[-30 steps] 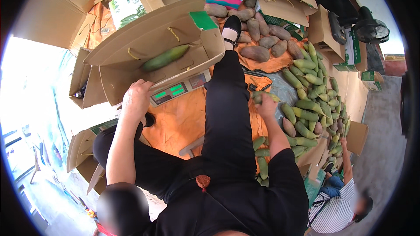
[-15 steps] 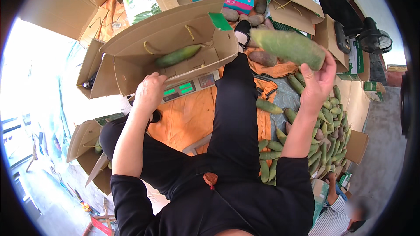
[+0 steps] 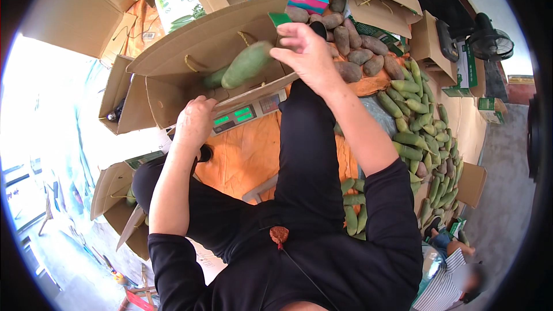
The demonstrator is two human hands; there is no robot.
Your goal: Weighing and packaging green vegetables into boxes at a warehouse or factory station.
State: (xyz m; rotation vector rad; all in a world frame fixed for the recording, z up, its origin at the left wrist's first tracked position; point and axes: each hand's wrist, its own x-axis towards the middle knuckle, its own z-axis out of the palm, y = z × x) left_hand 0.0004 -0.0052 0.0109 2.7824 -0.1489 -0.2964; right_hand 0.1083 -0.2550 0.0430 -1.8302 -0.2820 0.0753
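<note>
A long green radish (image 3: 245, 69), slightly blurred, is tilted inside the open cardboard box (image 3: 167, 95). My right hand (image 3: 308, 55) has its thumb and fingers at the radish's right end. Beneath it a second green radish (image 3: 214, 78) lies in the box, partly covered. My left hand (image 3: 197, 118) rests with curled fingers on the box's near rim, at the left. Under the box sits a scale with a lit green display (image 3: 233, 118). Yellow cord handles (image 3: 246, 38) hang on the box's far wall.
Green radishes (image 3: 426, 132) are heaped on the right, with reddish-brown roots (image 3: 360, 56) beyond. Printed cartons (image 3: 383, 0) stand at the back, and a black fan (image 3: 489, 43) at far right. Another open box (image 3: 118, 201) is at left. A person in a striped top (image 3: 440, 285) is at lower right.
My right hand has swung left from above the heaps, bringing the radish into the box beside the other one. My left hand has stayed at the rim.
</note>
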